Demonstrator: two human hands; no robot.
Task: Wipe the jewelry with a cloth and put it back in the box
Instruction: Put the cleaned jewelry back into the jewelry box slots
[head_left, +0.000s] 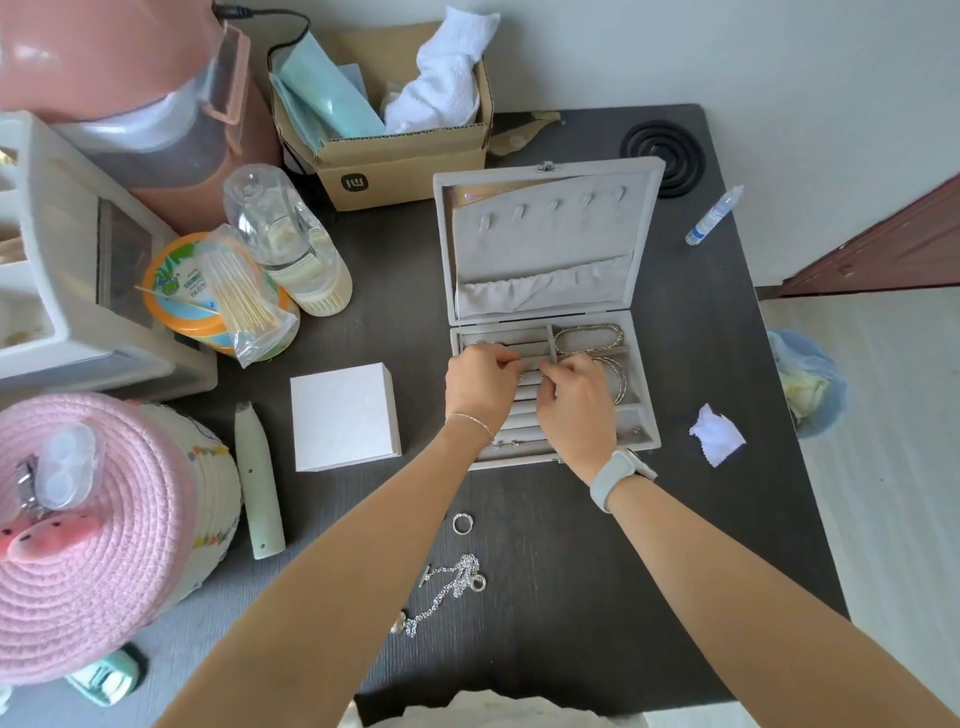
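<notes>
Jewelry box (545, 291) lies open at twelve o'clock on the worktop (571, 649); both hands, left (480, 382) and right (574, 397), curl over its ring rolls, pinching something too small to tell. Cloth (716, 434) waits at three o'clock, nearer the right hand.

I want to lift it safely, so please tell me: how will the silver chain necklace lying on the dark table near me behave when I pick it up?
The chain necklace lies in loose bends, so it is probably floppy and will dangle. Its fine links look light, yet may tangle with its toggle bar and pendant. It likely will not roll, unlike the ring beside it.
</notes>
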